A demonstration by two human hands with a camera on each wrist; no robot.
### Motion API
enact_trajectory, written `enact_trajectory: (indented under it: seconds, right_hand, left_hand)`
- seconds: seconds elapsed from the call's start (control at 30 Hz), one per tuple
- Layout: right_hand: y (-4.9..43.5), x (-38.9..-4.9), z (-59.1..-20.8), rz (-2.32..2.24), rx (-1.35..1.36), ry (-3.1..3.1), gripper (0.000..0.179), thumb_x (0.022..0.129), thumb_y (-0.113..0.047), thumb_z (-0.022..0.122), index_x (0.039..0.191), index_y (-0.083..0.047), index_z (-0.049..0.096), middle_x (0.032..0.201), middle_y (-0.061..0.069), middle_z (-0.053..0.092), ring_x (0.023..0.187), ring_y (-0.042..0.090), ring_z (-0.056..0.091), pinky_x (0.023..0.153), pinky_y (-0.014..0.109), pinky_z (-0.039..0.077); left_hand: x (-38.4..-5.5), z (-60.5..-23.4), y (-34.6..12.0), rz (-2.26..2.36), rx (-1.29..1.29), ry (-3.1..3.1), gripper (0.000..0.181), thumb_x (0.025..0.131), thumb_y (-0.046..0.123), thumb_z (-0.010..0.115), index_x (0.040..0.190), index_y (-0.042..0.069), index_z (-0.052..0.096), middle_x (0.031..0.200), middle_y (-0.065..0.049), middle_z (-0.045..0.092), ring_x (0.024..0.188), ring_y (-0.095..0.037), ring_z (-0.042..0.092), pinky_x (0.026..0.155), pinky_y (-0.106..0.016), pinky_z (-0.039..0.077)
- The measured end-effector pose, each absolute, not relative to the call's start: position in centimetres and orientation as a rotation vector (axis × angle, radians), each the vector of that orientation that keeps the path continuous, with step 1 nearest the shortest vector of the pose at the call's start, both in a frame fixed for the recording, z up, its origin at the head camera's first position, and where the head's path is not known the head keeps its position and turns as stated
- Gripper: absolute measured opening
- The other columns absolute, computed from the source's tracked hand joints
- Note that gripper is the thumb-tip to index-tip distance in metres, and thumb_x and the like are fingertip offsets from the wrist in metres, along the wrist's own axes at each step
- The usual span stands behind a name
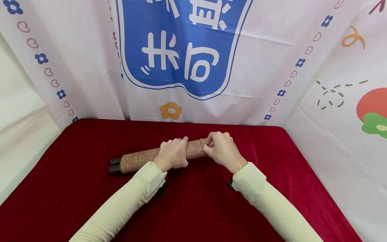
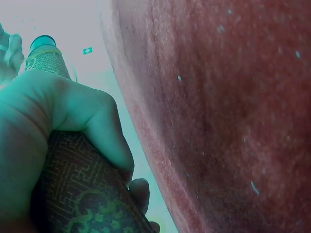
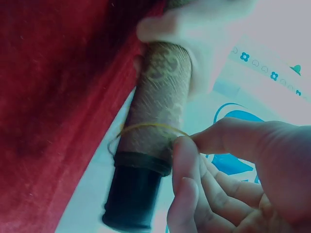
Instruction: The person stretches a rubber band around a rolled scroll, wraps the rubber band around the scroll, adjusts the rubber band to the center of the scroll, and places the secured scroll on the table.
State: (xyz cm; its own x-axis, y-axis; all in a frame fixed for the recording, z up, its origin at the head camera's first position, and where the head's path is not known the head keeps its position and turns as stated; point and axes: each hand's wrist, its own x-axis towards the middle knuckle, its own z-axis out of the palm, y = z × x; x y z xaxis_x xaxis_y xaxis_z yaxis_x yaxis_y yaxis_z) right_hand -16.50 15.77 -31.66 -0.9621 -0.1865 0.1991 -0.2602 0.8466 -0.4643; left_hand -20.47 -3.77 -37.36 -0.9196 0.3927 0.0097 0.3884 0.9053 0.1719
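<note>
A rolled scroll point(image 1: 138, 161) in brown brocade with gold flower patterns lies slantwise over the red cloth, with two dark roller ends point(image 1: 115, 165) at its left. My left hand point(image 1: 173, 153) grips it around the middle; in the left wrist view the thumb and fingers curl around the brocade point(image 2: 82, 189). Near the scroll's right end, my right hand point(image 1: 223, 149) pinches a thin yellowish band point(image 3: 153, 125) between thumb and forefinger. That band loops around the scroll just above the black end point(image 3: 131, 194), as the right wrist view shows.
A dark red velvety cloth point(image 1: 193, 208) covers the table. White printed fabric point(image 1: 272, 43) with a blue emblem hangs behind it, and further fabric walls stand at the left point(image 1: 21, 117) and right point(image 1: 341, 134).
</note>
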Motion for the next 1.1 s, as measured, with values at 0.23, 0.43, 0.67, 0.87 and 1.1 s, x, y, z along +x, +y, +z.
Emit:
enact_trajectory:
  seconds: [0.23,0.43,0.67,0.87,1.1]
  right_hand:
    - [15.3,-18.1,-30.9,0.658,0.341,-2.905,0.009,0.091,-0.012,0.076,0.082,-0.009,0.077,0.075,0.003,0.075,0.063,0.016,0.067,0.059,0.029,0.057]
    - [15.3,-19.4,-31.1,0.609,0.289,-2.927,0.014,0.091,-0.017,0.079,0.079,-0.012,0.076,0.075,0.003,0.073,0.067,0.023,0.067,0.061,0.034,0.057]
    - [15.4,-19.8,-31.4,0.607,0.272,-2.925,0.011,0.09,-0.015,0.076,0.08,-0.011,0.076,0.077,0.004,0.074,0.067,0.023,0.067,0.062,0.035,0.058]
    - [15.4,-18.4,-31.4,0.665,0.325,-2.913,0.009,0.091,-0.009,0.071,0.086,-0.005,0.077,0.072,0.004,0.073,0.056,0.016,0.063,0.056,0.029,0.055]
    - [15.7,-16.6,-31.8,0.79,0.329,-2.948,0.008,0.094,-0.008,0.065,0.091,-0.004,0.072,0.074,0.005,0.071,0.057,0.013,0.06,0.054,0.025,0.05]
  left_hand:
    - [-20.2,-37.5,-3.6,0.25,0.629,3.031,0.068,0.077,0.025,0.08,0.141,0.011,0.059,0.107,-0.007,0.075,0.079,-0.03,0.071,0.059,-0.048,0.052]
    - [-20.1,-37.7,-3.6,0.24,0.636,3.025,0.064,0.078,0.025,0.08,0.138,0.013,0.061,0.106,-0.005,0.074,0.075,-0.028,0.069,0.057,-0.046,0.051]
    - [-19.9,-37.6,-3.5,0.245,0.661,3.025,0.055,0.077,0.025,0.08,0.128,0.013,0.063,0.099,-0.003,0.072,0.075,-0.027,0.069,0.059,-0.048,0.052]
    - [-20.0,-37.5,-3.4,0.223,0.655,3.023,0.054,0.079,0.025,0.08,0.129,0.014,0.063,0.099,-0.003,0.072,0.077,-0.027,0.069,0.06,-0.048,0.053]
    - [-20.4,-37.9,-3.4,0.213,0.635,3.005,0.063,0.078,0.025,0.079,0.137,0.014,0.062,0.104,-0.007,0.075,0.084,-0.028,0.072,0.062,-0.049,0.054]
